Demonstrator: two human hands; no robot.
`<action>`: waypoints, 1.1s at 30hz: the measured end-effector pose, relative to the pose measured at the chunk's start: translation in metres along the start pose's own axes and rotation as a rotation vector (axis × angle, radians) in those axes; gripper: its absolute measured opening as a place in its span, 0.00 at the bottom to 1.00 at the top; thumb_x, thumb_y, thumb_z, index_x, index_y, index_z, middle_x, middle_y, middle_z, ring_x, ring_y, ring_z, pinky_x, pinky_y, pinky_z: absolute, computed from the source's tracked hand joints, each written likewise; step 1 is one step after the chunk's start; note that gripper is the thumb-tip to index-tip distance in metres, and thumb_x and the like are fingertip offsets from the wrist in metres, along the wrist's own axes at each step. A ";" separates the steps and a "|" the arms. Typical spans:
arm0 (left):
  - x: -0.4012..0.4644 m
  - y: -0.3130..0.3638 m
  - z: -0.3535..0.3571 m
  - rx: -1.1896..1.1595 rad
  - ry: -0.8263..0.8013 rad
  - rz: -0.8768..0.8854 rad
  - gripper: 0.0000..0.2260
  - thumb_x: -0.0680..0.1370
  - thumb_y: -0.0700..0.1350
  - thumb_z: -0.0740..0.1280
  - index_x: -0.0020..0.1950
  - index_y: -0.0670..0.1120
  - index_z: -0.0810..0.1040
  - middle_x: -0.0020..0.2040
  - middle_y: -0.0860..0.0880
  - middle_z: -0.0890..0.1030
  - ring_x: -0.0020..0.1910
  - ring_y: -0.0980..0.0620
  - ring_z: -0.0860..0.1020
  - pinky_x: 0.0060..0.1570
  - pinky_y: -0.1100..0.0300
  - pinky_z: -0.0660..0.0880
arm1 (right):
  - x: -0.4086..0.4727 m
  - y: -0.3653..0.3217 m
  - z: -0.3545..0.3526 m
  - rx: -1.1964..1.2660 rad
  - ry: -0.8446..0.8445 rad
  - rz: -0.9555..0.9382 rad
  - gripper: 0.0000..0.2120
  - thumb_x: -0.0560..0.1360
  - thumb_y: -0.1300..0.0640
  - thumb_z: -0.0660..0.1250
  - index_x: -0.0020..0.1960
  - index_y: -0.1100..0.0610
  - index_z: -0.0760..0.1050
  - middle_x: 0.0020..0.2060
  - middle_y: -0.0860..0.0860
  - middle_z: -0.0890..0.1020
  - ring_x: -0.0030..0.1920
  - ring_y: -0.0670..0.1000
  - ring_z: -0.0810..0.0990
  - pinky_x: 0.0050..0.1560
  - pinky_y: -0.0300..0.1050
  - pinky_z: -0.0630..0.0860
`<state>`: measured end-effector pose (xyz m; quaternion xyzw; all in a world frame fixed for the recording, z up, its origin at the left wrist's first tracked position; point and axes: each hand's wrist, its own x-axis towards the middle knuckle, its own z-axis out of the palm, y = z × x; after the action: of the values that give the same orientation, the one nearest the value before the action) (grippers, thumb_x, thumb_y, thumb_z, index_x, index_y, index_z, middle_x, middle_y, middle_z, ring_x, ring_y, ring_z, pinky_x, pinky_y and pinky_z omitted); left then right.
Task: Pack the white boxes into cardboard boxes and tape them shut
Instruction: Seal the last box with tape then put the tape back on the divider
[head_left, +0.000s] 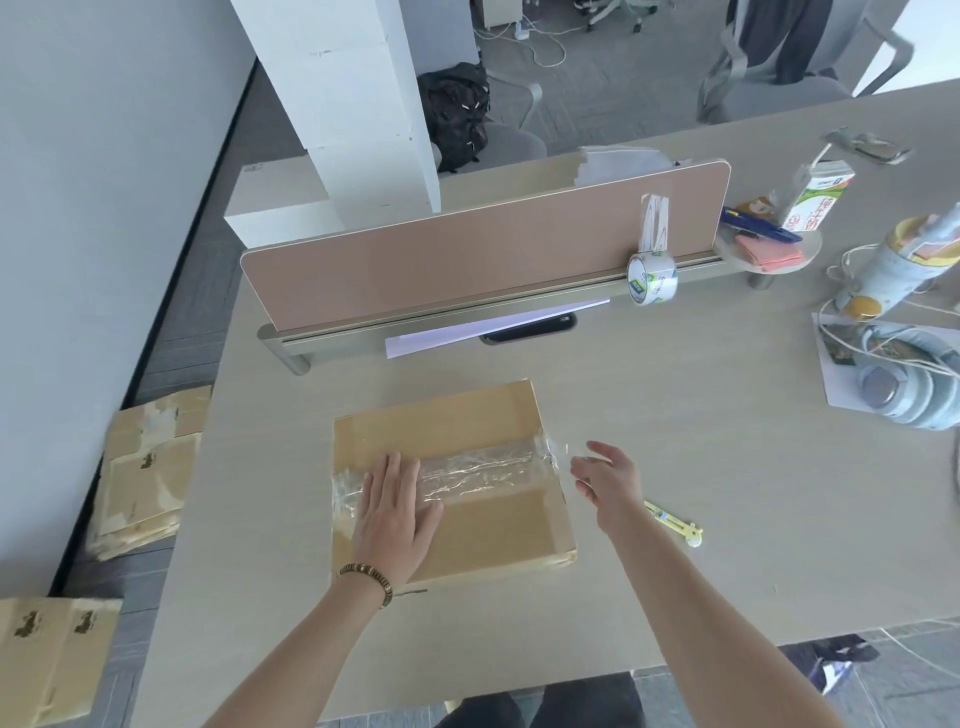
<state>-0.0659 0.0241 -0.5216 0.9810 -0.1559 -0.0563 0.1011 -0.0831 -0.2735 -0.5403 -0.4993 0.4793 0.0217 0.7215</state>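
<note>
Cardboard box (483, 519) lies flat, tape strip (483, 467) running left-right.

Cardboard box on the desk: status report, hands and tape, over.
Left hand flat on the cardboard box, pressing the tape strip. Right hand open beside the box's right edge, at the loose tape end. Tape roll parked by the divider. Nothing in the way.
</note>
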 end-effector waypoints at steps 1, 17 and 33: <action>-0.001 0.000 0.002 0.019 0.003 0.002 0.32 0.80 0.63 0.47 0.79 0.46 0.59 0.81 0.44 0.55 0.81 0.46 0.47 0.78 0.51 0.44 | 0.001 0.004 0.001 0.001 0.006 0.010 0.19 0.73 0.70 0.69 0.61 0.56 0.76 0.44 0.53 0.82 0.45 0.51 0.80 0.52 0.46 0.78; -0.001 -0.002 0.013 0.087 0.029 0.019 0.30 0.82 0.61 0.48 0.79 0.45 0.58 0.81 0.45 0.55 0.81 0.48 0.47 0.79 0.51 0.45 | 0.002 0.021 0.014 0.178 -0.084 0.204 0.13 0.73 0.71 0.68 0.51 0.57 0.73 0.31 0.53 0.76 0.31 0.51 0.74 0.34 0.43 0.70; -0.002 0.002 0.011 0.095 0.033 -0.001 0.30 0.82 0.62 0.48 0.79 0.46 0.58 0.81 0.45 0.54 0.81 0.48 0.47 0.79 0.51 0.45 | -0.039 0.021 0.006 -0.393 -0.198 -0.295 0.12 0.79 0.46 0.60 0.58 0.36 0.80 0.48 0.38 0.84 0.54 0.44 0.81 0.55 0.47 0.75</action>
<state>-0.0702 0.0214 -0.5316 0.9856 -0.1561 -0.0327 0.0568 -0.1102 -0.2411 -0.5266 -0.6899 0.3148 0.0580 0.6493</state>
